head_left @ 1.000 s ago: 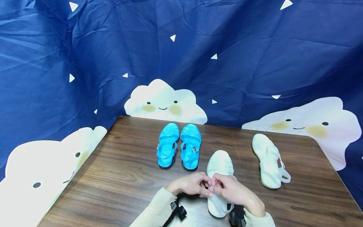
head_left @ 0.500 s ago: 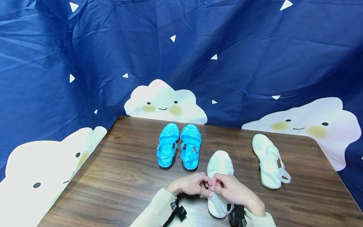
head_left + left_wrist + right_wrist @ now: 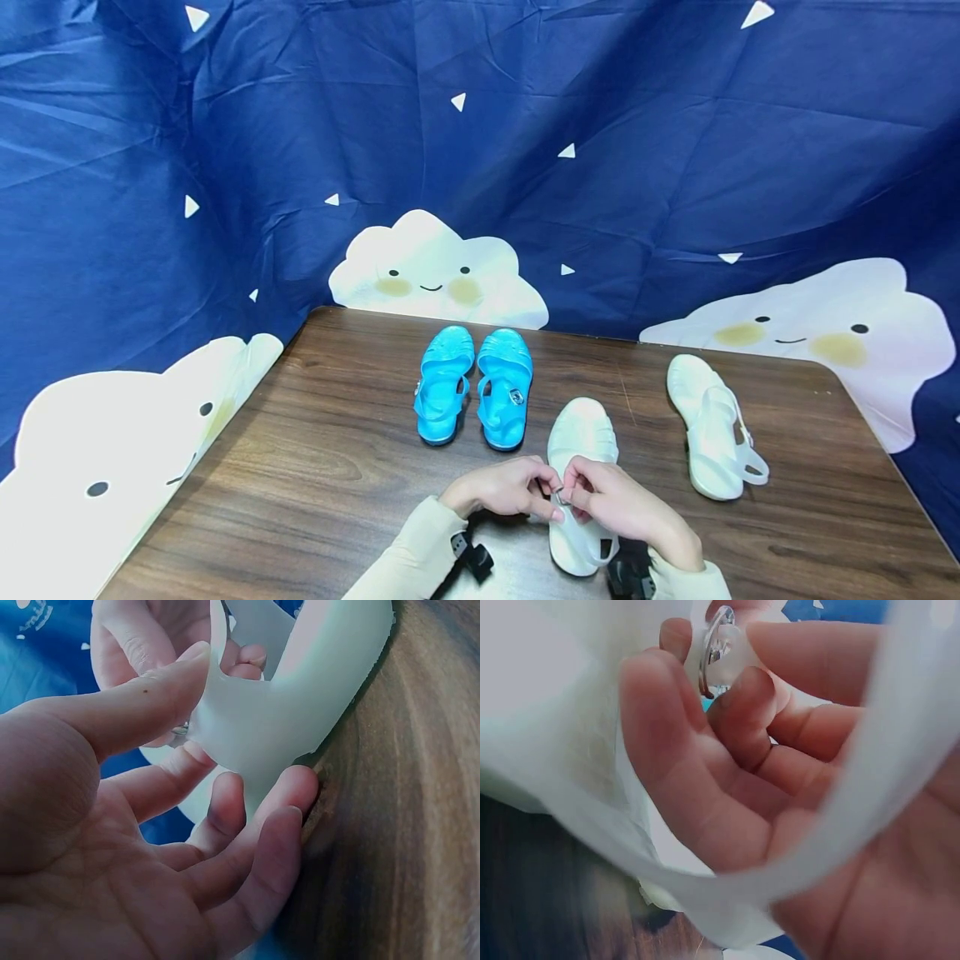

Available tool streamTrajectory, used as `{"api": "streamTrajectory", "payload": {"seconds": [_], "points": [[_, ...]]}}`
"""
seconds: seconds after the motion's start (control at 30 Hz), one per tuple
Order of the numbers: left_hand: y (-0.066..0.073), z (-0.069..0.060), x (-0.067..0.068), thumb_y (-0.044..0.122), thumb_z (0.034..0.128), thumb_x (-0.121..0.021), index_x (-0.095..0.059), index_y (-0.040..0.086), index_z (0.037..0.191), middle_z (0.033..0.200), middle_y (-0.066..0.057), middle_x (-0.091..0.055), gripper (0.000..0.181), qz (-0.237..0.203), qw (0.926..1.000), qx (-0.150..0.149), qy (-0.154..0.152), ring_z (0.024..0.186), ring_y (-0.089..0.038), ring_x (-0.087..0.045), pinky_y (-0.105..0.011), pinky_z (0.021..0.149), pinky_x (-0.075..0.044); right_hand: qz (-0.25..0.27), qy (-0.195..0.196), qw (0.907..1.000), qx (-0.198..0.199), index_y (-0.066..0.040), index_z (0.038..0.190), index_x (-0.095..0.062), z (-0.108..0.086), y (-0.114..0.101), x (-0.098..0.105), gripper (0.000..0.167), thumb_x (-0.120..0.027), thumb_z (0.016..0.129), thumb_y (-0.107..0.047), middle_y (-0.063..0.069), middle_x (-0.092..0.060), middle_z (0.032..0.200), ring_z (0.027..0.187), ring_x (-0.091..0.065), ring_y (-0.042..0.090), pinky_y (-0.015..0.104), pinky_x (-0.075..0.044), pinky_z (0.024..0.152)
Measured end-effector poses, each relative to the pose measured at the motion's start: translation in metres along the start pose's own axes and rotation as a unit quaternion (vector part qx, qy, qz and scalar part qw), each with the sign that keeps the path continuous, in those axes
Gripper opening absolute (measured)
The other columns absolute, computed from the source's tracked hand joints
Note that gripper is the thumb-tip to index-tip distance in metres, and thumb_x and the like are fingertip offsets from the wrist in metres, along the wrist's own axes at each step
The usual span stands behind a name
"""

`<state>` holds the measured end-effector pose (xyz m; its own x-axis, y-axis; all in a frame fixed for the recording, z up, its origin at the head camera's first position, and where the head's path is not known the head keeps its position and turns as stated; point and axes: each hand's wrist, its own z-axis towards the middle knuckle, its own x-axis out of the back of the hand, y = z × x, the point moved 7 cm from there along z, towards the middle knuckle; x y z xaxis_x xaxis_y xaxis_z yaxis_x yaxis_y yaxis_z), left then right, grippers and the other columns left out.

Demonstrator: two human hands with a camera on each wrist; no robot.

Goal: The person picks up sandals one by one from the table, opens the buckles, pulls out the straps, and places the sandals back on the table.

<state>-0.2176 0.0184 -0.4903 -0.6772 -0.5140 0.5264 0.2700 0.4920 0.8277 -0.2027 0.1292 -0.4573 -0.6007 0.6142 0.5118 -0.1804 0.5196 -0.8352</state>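
A white jelly sandal (image 3: 583, 429) stands on the table near its front edge, toe pointing away from me. Over its left side my two hands meet. My left hand (image 3: 506, 487) pinches the sandal's side between thumb and forefinger; its other fingers lie loosely curled beneath in the left wrist view. With thumb and curled forefinger, my right hand (image 3: 621, 500) pinches the strap beside a small metal buckle (image 3: 715, 654). In the right wrist view, the heel strap (image 3: 727, 883) loops in front of that hand. Whether the strap passes through the buckle I cannot tell.
Two blue sandals (image 3: 442, 383) stand side by side further back on the brown wooden table (image 3: 300, 467). Another white sandal (image 3: 712, 429) lies to the right, its heel strap sticking out. A blue cloth (image 3: 480, 150) with cloud faces hangs behind the table.
My right fingertips have shifted slightly right, and the buckle now shows between the hands. My left hand and all the sandals have stayed in place.
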Motion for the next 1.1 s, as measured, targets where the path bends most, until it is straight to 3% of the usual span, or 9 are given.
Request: {"api": "streamTrajectory", "payload": {"seconds": [0.3,0.57,1.1], "points": [[0.0004,-0.0015,0.0009,0.022,0.0839,-0.075,-0.068,0.013,0.089,0.086,0.002,-0.054,0.012,-0.003,1.0000,0.005,0.000,0.077,0.001,-0.045,-0.012,0.069,-0.039,0.027,-0.004,0.9996,-0.011,-0.004,0.089,-0.053,-0.0008,0.0025,0.0007,0.012,-0.054,0.096,-0.013,0.004,-0.058,0.074,0.067,-0.062,0.017,0.027,-0.051,0.060],[-0.0044,-0.0019,-0.0026,0.025,0.0965,-0.059,-0.067,0.009,0.092,0.081,0.005,-0.056,0.019,-0.088,0.9954,0.021,-0.033,0.069,-0.006,-0.056,-0.019,0.060,-0.050,0.012,0.009,0.9999,-0.005,-0.006,0.091,-0.054,-0.0012,0.0013,0.0046,0.010,-0.055,0.096,-0.014,0.003,-0.057,0.072,0.065,-0.058,0.014,0.026,-0.048,0.057],[-0.0045,-0.0011,-0.0017,0.022,0.0959,-0.059,-0.067,0.005,0.093,0.084,0.000,-0.057,0.019,-0.123,0.9916,0.038,-0.012,0.065,-0.009,-0.059,-0.020,0.058,-0.050,-0.031,0.022,0.9986,0.037,-0.011,0.093,-0.057,-0.0037,-0.0073,0.0082,0.008,-0.053,0.098,-0.016,-0.003,-0.054,0.068,0.059,-0.050,0.003,0.022,-0.042,0.054]]}}
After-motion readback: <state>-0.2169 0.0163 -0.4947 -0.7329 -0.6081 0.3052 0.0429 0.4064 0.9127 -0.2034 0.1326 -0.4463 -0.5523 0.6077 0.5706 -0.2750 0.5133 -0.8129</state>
